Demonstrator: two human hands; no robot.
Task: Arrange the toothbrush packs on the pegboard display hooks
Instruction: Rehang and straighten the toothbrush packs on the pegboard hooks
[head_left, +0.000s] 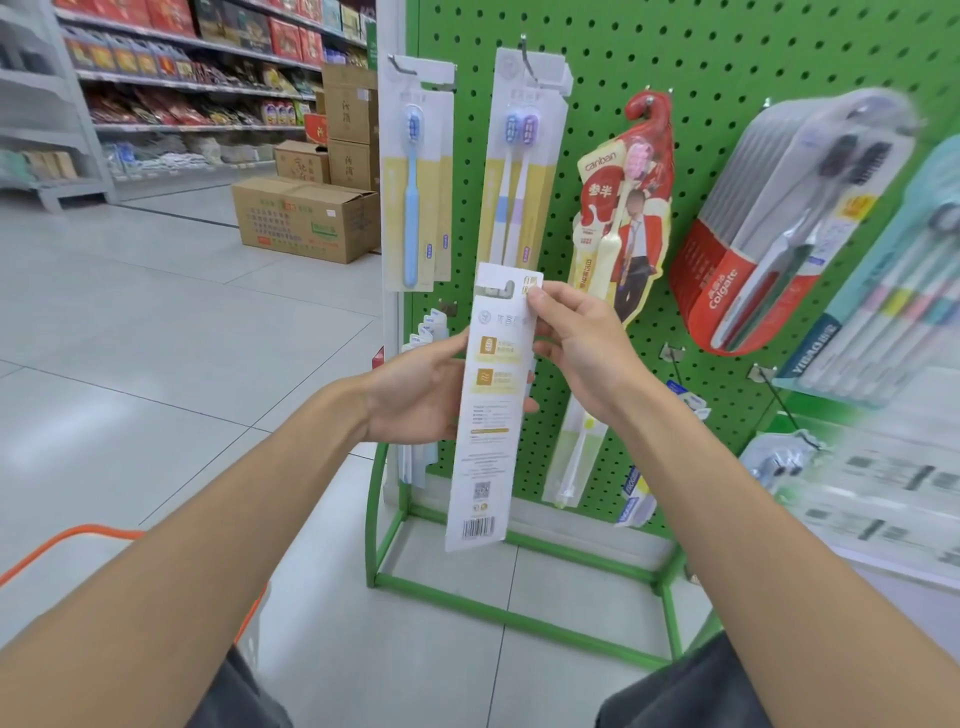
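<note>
Pale tiled floor (156, 338); stocked shelves (182, 78) far left; cardboard boxes (306, 218) stacked beside them.

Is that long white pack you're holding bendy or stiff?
Probably fairly stiff: the white pack hangs straight below the left hand without drooping. Likely light too, since the right hand only pinches its top edge. Being thin, it may flex if squeezed.
</note>
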